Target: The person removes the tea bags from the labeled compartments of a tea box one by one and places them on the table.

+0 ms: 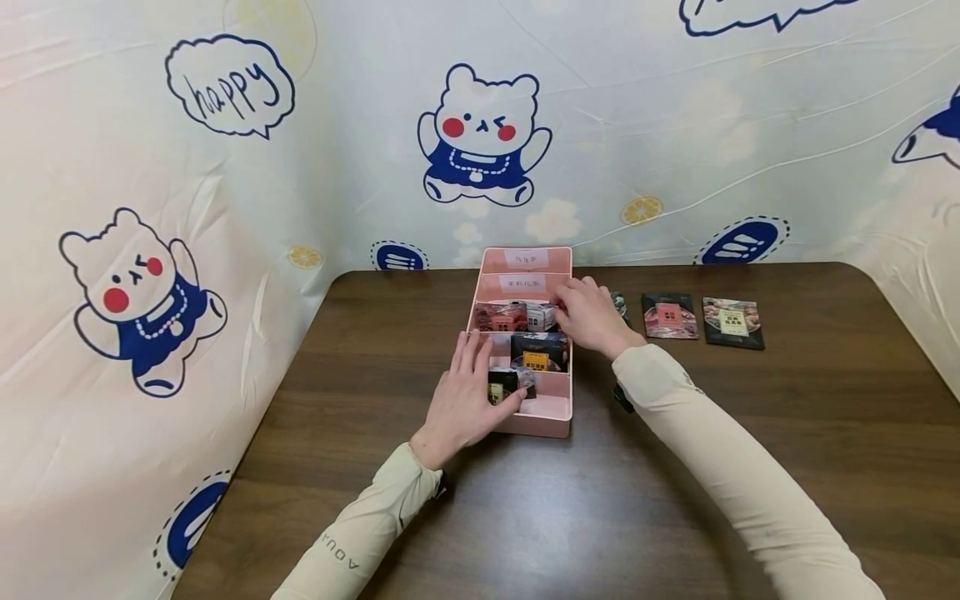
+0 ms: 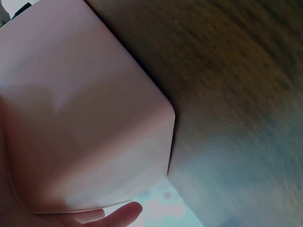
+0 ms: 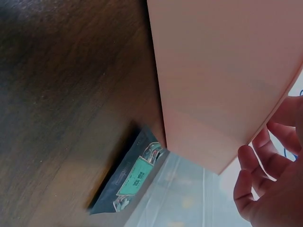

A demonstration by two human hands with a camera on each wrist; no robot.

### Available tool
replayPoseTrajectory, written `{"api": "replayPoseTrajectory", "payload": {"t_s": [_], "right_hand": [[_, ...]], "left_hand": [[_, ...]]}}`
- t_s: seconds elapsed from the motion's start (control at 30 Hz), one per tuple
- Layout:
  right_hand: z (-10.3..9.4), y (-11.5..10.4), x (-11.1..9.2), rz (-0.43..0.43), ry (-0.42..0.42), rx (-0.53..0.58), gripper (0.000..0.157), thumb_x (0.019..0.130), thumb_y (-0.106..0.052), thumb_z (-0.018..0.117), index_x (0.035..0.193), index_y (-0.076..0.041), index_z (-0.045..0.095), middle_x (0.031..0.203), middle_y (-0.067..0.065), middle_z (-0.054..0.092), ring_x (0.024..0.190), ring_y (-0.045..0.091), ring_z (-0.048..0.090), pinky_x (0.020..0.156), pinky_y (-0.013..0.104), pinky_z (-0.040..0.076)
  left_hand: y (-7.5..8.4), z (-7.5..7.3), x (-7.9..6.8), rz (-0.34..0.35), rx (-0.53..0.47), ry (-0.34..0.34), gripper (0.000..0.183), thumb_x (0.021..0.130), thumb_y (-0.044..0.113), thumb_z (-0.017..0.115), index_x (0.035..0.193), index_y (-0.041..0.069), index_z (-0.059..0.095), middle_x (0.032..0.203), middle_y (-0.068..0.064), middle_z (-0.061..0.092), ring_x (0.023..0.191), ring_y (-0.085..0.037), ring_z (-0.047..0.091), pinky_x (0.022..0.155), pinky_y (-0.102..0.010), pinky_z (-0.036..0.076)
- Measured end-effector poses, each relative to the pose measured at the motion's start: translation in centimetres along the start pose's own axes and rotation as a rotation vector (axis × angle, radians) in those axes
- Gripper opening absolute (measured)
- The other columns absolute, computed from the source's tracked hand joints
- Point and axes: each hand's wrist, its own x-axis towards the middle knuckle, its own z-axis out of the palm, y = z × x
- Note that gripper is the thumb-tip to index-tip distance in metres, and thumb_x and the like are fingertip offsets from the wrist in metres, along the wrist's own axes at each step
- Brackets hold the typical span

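A pink compartment box [image 1: 551, 425] stands lengthwise on the table, small packets upright in several of its sections. My left hand [image 1: 467, 404] rests over the box's left wall, fingers extended along the rim and thumb reaching over a black packet with a yellow-green label [image 1: 497, 392]. My right hand [image 1: 596, 317] reaches over the right rim and pinches the edge of a packet with a pale grey label [image 1: 540, 317]; its fingertips are partly hidden. Beside that one stands a red-labelled packet [image 1: 501, 318]. An orange-labelled packet [image 1: 536, 354] sits one section nearer me.
Right of the box lie a packet with a pink label [image 1: 670, 316] and one with a pale green label [image 1: 733, 322]. A teal-labelled packet [image 3: 136, 176] lies close to the box, mostly behind my right hand in the head view. A printed curtain [image 1: 360, 167] borders the brown table [image 1: 337, 392].
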Motion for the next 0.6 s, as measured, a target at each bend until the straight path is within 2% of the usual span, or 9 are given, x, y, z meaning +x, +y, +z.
{"api": "replayPoseTrajectory", "payload": {"t_s": [0.27, 0.6], "right_hand": [[0.1, -0.1, 0.05, 0.014, 0.018, -0.003, 0.008, 0.093, -0.02, 0.061, 0.092, -0.012, 0.063, 0.091, 0.005, 0.063, 0.087, 0.027, 0.046, 0.076, 0.04, 0.033], [0.22, -0.1, 0.09, 0.005, 0.019, -0.019, 0.008, 0.093, -0.021, 0.061, 0.093, -0.013, 0.064, 0.09, 0.004, 0.063, 0.087, 0.027, 0.046, 0.076, 0.041, 0.033]], "left_hand": [[-0.01, -0.05, 0.03, -0.008, -0.006, -0.017, 0.093, 0.083, 0.073, 0.049, 0.149, 0.009, 0.032, 0.158, -0.016, 0.023, 0.149, -0.032, 0.015, 0.091, -0.055, 0.05], [-0.03, -0.05, 0.06, -0.013, -0.011, -0.03, 0.093, 0.083, 0.073, 0.048, 0.15, 0.01, 0.031, 0.158, -0.015, 0.023, 0.15, -0.032, 0.015, 0.091, -0.055, 0.05]]}}
